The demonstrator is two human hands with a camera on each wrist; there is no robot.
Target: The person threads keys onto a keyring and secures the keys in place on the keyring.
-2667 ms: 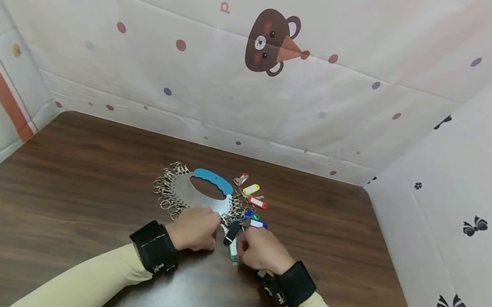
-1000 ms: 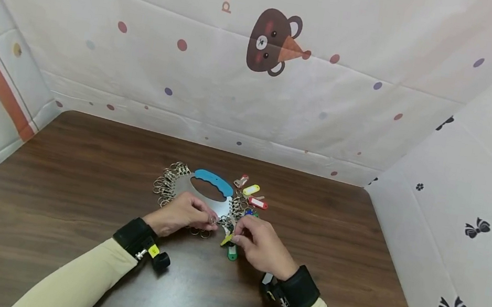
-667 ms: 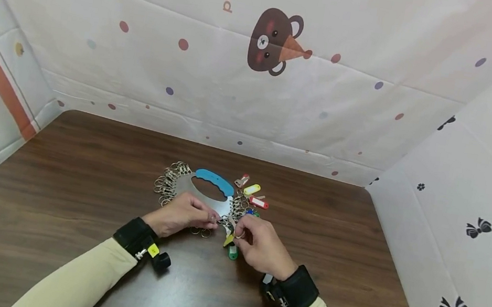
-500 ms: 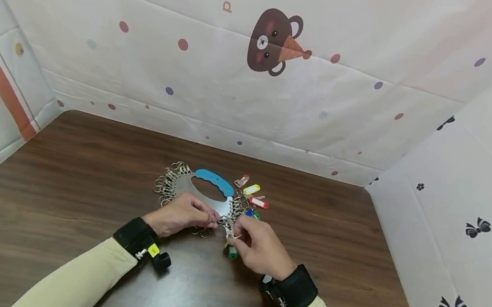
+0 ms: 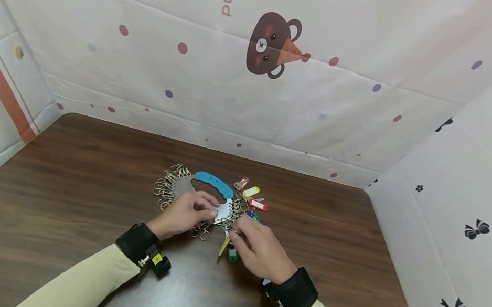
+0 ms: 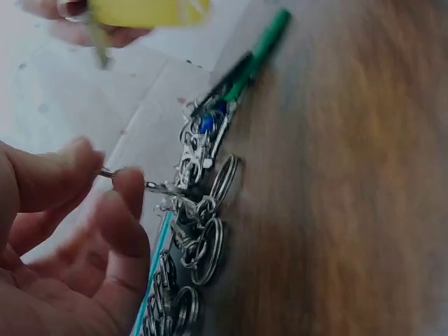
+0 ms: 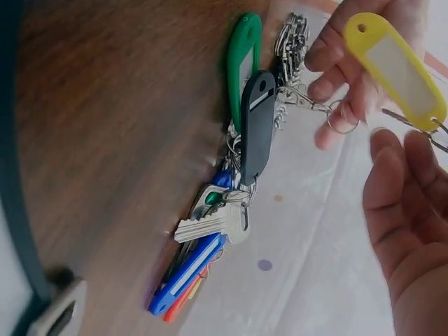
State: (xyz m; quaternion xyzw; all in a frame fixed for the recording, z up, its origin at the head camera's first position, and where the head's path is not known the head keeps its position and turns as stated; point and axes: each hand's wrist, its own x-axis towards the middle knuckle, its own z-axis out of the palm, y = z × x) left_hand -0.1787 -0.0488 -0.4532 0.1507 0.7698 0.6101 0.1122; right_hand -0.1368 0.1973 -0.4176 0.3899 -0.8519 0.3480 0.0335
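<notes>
My left hand (image 5: 186, 213) is over the near side of a metal plate (image 5: 182, 185) with a blue handle (image 5: 214, 182) and a fringe of small clasps. In the left wrist view, thumb and finger pinch a metal split ring (image 7: 343, 116), joined to a clasp on the plate. My right hand (image 5: 262, 247) is just right of the left one. It holds a yellow key tag (image 7: 395, 70) by its ring end, with a key (image 6: 98, 42) hanging alongside. The tag hangs below the fingers in the head view. Right fingertips partly hide the ring.
Key tags hang along the plate's right side: green (image 7: 245, 63), black (image 7: 257, 129), blue (image 7: 185, 276), red (image 5: 258, 205) and another yellow tag (image 5: 251, 192). Empty split rings (image 5: 164, 189) line its left side. Patterned cloth (image 5: 111, 64) walls enclose the brown table (image 5: 94, 178).
Since the oldest frame, the yellow tag has come into view in my right hand. In the last half second my left hand has shifted slightly up and left, its fingers spreading somewhat.
</notes>
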